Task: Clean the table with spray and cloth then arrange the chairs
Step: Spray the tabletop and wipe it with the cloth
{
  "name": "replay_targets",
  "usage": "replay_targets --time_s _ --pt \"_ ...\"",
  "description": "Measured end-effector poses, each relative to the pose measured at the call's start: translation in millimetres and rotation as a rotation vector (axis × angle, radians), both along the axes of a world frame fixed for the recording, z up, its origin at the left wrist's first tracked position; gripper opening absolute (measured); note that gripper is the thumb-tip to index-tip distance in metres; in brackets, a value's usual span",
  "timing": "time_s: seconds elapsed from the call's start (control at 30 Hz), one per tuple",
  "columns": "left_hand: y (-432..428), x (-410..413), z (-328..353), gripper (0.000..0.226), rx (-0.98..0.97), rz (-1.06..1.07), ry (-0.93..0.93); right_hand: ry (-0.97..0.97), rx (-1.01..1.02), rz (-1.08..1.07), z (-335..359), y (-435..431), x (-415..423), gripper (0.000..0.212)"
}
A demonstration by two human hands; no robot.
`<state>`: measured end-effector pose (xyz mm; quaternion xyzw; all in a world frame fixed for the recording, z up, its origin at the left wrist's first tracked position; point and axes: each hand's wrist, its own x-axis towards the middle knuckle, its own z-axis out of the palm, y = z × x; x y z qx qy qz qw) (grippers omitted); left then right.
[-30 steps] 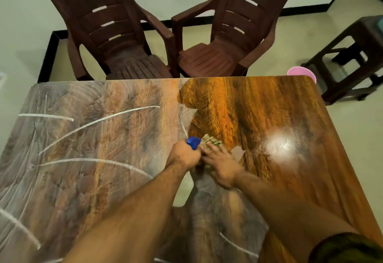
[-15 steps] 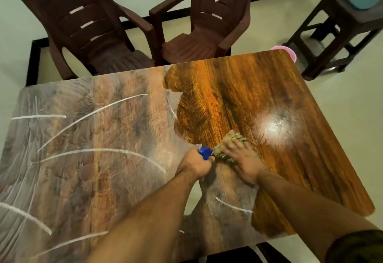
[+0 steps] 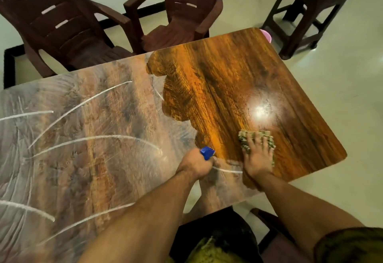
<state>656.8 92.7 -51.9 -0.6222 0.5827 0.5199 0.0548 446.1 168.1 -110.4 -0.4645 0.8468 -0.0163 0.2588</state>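
The wooden table (image 3: 228, 72) is glossy and wiped on its right part, while a cloudy film with white streaks covers the left part (image 3: 72, 138). My right hand (image 3: 257, 157) presses a green patterned cloth (image 3: 246, 138) flat on the table near the right front, fingers spread. My left hand (image 3: 194, 164) grips a spray bottle, of which only the blue head (image 3: 207, 152) shows. Two dark brown plastic chairs (image 3: 62, 24) (image 3: 182, 18) stand at the far side.
A dark stool (image 3: 306, 8) with a teal thing on top stands at the far right. A pink bucket rim (image 3: 266, 35) peeks out behind the table's far right corner. Another chair's edge (image 3: 267, 223) shows below my right arm.
My right hand slid the cloth to the right and toward me, widening the wiped patch. My left hand with the bottle stayed beside it. The view shifted down and right.
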Motion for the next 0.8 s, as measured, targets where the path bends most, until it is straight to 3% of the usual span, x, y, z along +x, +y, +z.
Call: replay_targets --time_s 0.07,0.2,0.27,0.33,0.43,0.5,0.6,0.67,0.73,0.8 --pt "17.8 0.7 -1.9 0.036 0.017 -0.068 -0.005 0.007 0.014 -0.06 0.3 13.7 15.2 0.065" --pt "47.9 0.2 -5.3 0.037 0.018 -0.201 -0.032 -0.086 -0.026 0.501 -1.5 67.3 59.3 0.065" --pt "59.8 2.6 -5.4 0.036 0.029 -0.233 -0.058 -0.116 -0.051 0.648 -0.3 93.7 38.4 0.062" --pt "66.1 7.0 -10.8 0.034 0.049 -0.235 -0.091 -0.089 -0.044 0.488 1.6 102.0 7.8 0.061" --pt "75.6 15.7 -7.1 0.029 0.042 -0.2 -0.108 -0.041 -0.013 0.018 5.6 93.9 -1.0 0.061" --pt "78.7 23.6 -6.3 0.027 0.033 -0.173 -0.122 -0.001 0.007 0.136 3.4 89.5 31.2 0.062" --pt "86.6 32.9 -5.5 0.02 0.009 -0.152 -0.143 -0.083 -0.027 0.594 4.4 106.9 74.9 0.067" --pt "93.1 36.8 -4.7 0.026 -0.006 -0.124 -0.154 -0.096 -0.046 0.769 2.0 115.2 60.5 0.071" --pt "102.2 35.7 -3.3 0.03 -0.009 -0.086 -0.151 -0.069 -0.064 0.721 -2.1 125.8 30.5 0.067" --pt "109.4 31.2 -1.7 0.03 0.002 -0.037 -0.118 -0.056 -0.089 0.306 -0.1 136.9 3.9 0.061"
